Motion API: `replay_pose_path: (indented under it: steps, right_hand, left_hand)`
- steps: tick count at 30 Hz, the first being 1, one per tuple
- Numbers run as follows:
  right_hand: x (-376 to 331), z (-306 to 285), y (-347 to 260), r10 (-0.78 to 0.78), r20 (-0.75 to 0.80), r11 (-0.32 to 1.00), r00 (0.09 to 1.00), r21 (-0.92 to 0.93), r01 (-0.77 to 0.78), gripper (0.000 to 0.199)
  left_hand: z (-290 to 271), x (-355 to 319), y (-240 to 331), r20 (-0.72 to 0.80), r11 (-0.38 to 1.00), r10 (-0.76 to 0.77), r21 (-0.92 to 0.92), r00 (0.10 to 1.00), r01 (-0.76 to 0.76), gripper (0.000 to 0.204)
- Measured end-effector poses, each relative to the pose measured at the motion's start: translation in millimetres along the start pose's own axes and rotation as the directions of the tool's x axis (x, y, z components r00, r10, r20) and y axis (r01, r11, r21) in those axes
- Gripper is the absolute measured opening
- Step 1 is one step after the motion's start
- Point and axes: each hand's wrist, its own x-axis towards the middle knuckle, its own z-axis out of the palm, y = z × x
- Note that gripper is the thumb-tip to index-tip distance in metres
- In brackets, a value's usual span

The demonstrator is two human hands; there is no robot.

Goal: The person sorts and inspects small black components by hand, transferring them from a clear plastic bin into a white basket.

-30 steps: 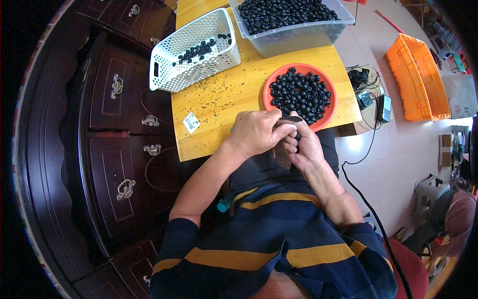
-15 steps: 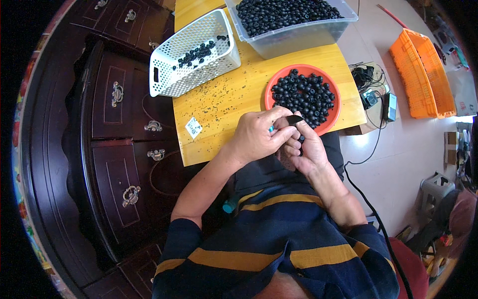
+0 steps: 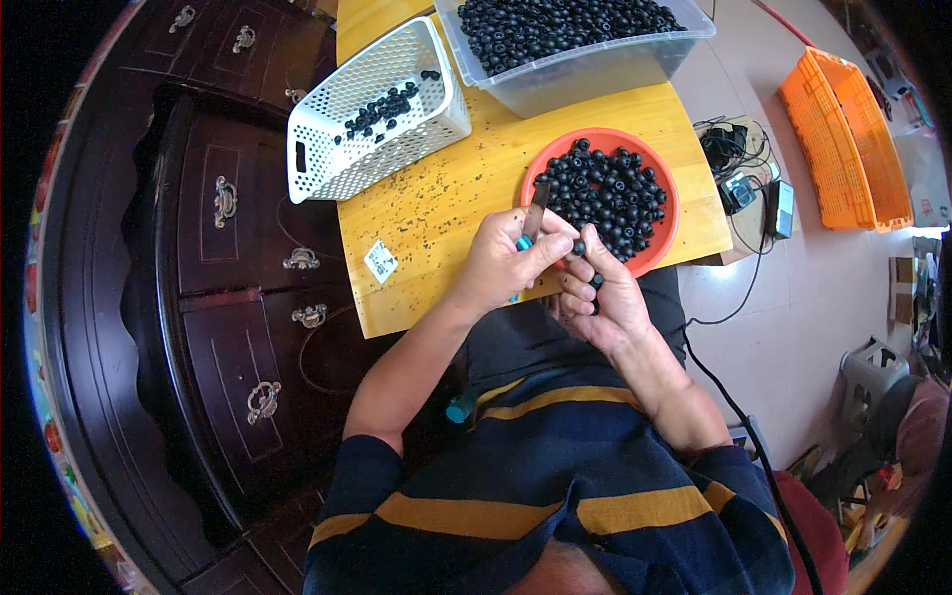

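My left hand (image 3: 504, 263) grips a small blue-handled knife (image 3: 530, 226) whose blade points up toward the red bowl (image 3: 666, 241). My right hand (image 3: 601, 293) pinches a small black round bead-like piece (image 3: 579, 247) right against the knife, with another black piece (image 3: 596, 281) between its fingers. Both hands meet over the near edge of the yellow wooden table (image 3: 436, 208). The red bowl just beyond them is heaped with black round pieces (image 3: 605, 190).
A white perforated basket (image 3: 369, 119) with some black pieces sits at the table's far left. A clear plastic tub (image 3: 575, 55) full of black pieces stands behind the bowl. Dark wooden cabinets (image 3: 218, 258) lie left. Orange crates (image 3: 843, 139) and cables (image 3: 739, 174) are on the floor, right.
The view has shifted slightly. My hands stay together at the table's edge; the knife blade now shows above my left fingers.
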Motion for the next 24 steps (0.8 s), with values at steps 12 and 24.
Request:
replay_pose_path:
  steps: [12, 24]
  right_hand:
    - [-1.0, 13.6, -0.2, 0.03, -0.057, 0.996, 0.998, -0.076, -0.035, 0.031]
    - [0.1, 14.8, -16.0, -0.009, 0.11, 0.992, 0.994, 0.125, -0.005, 0.042]
  left_hand:
    - [-1.9, 2.1, 32.3, -0.045, 0.892, 0.131, 0.441, 0.99, -0.098, 0.014]
    - [-105.3, 27.0, 68.6, -0.422, 0.601, 0.493, 0.798, 0.761, 0.053, 0.026]
